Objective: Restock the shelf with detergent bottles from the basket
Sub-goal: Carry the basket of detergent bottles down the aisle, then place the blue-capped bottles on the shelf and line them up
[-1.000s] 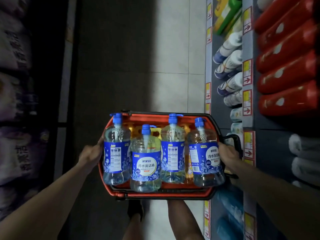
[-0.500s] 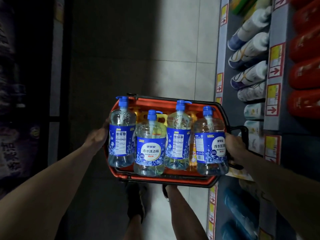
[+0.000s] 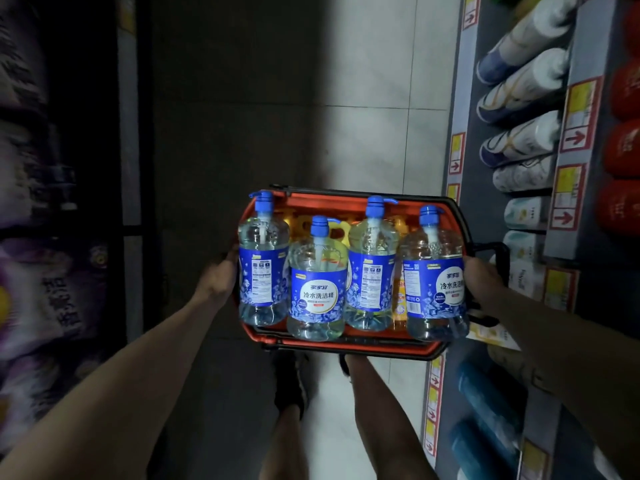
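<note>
I am carrying the basket (image 3: 349,346) in front of me, above the floor, my left hand (image 3: 218,278) clasped on its left side and my right hand (image 3: 483,282) wrapped around its right side by the black handle (image 3: 498,258); the fingers of both are tucked out of sight behind the rim and bottles, so I judge them clenched on the basket rather than see it. Four clear detergent bottles (image 3: 318,282) with blue labels and blue pump tops stand upright in the front of it, packed touching one another, with yellow bottles (image 3: 398,303) behind them. Nothing has gone onto the shelf (image 3: 561,216) yet, so I am at the carrying stage. Next I will likely need to set the basket down or balance it on one arm to free a hand. The shelf on my right is already crowded with white bottles (image 3: 519,88) and red packs (image 3: 623,150), so finding the right gap is the difficulty; my own legs and shoes (image 3: 291,382) are just under the basket.
</note>
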Demonstrator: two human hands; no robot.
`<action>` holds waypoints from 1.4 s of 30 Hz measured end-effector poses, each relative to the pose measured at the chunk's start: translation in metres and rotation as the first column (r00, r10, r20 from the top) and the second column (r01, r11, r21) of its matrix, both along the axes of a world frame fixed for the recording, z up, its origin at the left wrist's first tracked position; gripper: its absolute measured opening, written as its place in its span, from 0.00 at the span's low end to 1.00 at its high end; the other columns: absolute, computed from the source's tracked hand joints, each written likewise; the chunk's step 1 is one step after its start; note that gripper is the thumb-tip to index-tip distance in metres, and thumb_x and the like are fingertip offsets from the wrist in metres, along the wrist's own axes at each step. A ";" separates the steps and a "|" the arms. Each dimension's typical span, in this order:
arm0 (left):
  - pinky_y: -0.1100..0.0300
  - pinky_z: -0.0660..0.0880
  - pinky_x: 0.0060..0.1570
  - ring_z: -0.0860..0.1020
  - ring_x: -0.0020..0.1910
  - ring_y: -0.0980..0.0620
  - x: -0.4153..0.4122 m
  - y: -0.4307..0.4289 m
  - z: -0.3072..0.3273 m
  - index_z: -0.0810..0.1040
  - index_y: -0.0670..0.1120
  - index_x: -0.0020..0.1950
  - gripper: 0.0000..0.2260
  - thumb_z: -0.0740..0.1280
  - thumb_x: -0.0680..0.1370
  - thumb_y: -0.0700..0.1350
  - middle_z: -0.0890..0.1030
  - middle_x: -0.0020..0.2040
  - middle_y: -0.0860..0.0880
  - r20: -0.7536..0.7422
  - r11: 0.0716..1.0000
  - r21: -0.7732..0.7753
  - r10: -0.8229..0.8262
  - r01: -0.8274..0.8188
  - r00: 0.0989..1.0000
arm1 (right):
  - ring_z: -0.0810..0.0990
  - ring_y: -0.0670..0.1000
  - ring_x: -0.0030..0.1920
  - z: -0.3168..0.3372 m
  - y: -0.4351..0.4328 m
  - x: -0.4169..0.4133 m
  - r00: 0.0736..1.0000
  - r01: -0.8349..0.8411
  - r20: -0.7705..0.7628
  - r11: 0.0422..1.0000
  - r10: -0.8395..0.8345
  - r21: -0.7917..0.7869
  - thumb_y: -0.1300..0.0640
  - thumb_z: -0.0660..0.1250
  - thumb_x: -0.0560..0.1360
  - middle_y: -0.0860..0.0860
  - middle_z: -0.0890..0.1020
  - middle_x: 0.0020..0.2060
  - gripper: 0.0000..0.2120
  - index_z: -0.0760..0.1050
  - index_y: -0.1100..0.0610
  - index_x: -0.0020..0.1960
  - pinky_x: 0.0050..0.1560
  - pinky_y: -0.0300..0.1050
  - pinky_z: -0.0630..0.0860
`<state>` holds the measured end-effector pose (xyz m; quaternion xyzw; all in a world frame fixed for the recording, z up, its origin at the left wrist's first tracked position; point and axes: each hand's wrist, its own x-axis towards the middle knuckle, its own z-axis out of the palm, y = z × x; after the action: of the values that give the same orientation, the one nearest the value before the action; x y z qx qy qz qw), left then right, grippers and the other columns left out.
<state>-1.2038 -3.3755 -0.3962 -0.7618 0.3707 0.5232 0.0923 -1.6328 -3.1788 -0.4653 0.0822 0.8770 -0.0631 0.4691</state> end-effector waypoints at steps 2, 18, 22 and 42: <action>0.50 0.74 0.57 0.79 0.61 0.39 0.003 -0.001 -0.001 0.82 0.42 0.66 0.25 0.54 0.88 0.58 0.82 0.66 0.37 -0.006 1.000 0.002 -0.019 0.019 1.000 | 0.86 0.63 0.53 -0.023 0.017 -0.016 0.998 0.061 0.015 0.997 -0.061 -0.046 0.31 0.68 0.67 0.60 0.86 0.56 0.38 0.83 0.61 0.61 0.59 0.61 0.83; 0.54 0.71 0.50 0.78 0.54 0.42 0.008 0.029 0.048 0.77 0.42 0.70 0.20 0.61 0.84 0.53 0.82 0.63 0.39 0.087 0.966 -0.061 -0.244 0.250 0.966 | 0.81 0.62 0.61 0.082 0.008 0.032 0.865 -0.501 -0.001 0.865 0.502 -0.020 0.35 0.49 0.80 0.60 0.82 0.65 0.33 0.79 0.55 0.68 0.56 0.51 0.74; 0.56 0.76 0.47 0.79 0.51 0.47 -0.006 0.037 0.082 0.73 0.44 0.74 0.20 0.64 0.84 0.50 0.81 0.64 0.41 0.032 0.945 -0.052 -0.323 0.324 0.946 | 0.81 0.61 0.59 0.139 0.002 0.058 0.838 -0.545 -0.023 0.836 0.545 -0.071 0.41 0.55 0.86 0.60 0.81 0.65 0.23 0.73 0.53 0.74 0.58 0.52 0.76; 0.49 0.79 0.62 0.82 0.61 0.39 -0.100 0.120 0.193 0.73 0.43 0.77 0.23 0.63 0.84 0.52 0.81 0.66 0.38 -0.154 0.680 -0.169 -0.733 0.713 0.662 | 0.84 0.57 0.53 0.245 0.063 0.102 0.652 -0.757 -0.158 0.628 0.741 -0.178 0.41 0.55 0.84 0.56 0.84 0.60 0.19 0.71 0.51 0.68 0.55 0.57 0.82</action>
<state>-1.3041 -3.2559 -0.2032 -0.4957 0.6743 0.5024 0.2173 -1.5311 -3.1162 -0.2206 -0.3463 0.8341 0.0344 0.4280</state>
